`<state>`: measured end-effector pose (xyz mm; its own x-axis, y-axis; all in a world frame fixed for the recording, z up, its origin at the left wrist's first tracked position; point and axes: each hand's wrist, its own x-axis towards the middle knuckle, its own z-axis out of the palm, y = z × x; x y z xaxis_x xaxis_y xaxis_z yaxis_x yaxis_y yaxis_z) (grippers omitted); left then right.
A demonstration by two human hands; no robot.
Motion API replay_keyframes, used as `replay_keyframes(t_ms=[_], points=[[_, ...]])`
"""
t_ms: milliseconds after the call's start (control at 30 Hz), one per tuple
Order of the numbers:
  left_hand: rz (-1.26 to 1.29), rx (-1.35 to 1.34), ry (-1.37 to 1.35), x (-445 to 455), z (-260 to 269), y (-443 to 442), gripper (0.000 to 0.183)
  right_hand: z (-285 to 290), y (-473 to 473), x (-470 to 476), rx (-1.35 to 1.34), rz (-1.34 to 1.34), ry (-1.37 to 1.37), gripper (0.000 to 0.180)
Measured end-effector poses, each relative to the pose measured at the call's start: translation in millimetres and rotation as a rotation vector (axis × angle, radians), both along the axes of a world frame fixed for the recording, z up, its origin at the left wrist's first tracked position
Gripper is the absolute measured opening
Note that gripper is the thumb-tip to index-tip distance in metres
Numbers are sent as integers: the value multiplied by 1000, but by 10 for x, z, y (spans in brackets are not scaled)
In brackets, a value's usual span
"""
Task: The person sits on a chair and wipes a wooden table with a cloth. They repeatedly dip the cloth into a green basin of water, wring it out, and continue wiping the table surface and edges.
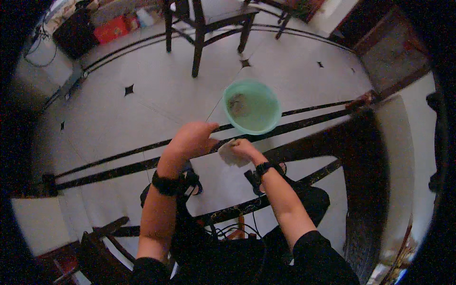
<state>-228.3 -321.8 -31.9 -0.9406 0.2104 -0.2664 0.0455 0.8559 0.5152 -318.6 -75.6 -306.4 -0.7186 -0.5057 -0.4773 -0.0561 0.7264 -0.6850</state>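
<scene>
My right hand [245,148] grips a pale grey-beige, cloth-like piece [228,155] by its upper edge; what it is made of is too blurred to tell. To its left, my left hand [192,140] hangs in the air with thumb and fingers apart, and nothing shows between them. A light green plastic basin [274,117] is on the floor just beyond both hands. Inside the basin, a dark, tangled-looking clump [237,105] lies toward the left. Both of my wrists wear black bands.
Beyond the basin stands a dark wooden chair [199,42] on the pale tiled floor [160,82]. A red box [111,29] sits at the far left wall. Dark furniture [368,178] rises close on my right. Cables [231,229] run beneath me.
</scene>
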Motion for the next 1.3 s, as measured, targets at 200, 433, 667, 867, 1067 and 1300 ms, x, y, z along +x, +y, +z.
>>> replay_keyframes(t_ms=[200,433,667,867,1067,1300], points=[[103,-184,151,219,-370,-155,44,-970,-72,-878,264,52,347,36],[103,-276,128,314,-451,-71,46,-1537,-216,-512,161,120,502,26],[89,-214,188,301,-452,-37,44,-1274,-157,247,250,193,203,39],[76,-169,165,368,-592,35,37,-1087,-81,927,77,227,116,54],[85,-165,35,403,-639,60,34,-1247,-58,1638,166,276,-29,51],[34,-126,59,497,-552,128,30,-1125,65,2193,116,192,-316,47]])
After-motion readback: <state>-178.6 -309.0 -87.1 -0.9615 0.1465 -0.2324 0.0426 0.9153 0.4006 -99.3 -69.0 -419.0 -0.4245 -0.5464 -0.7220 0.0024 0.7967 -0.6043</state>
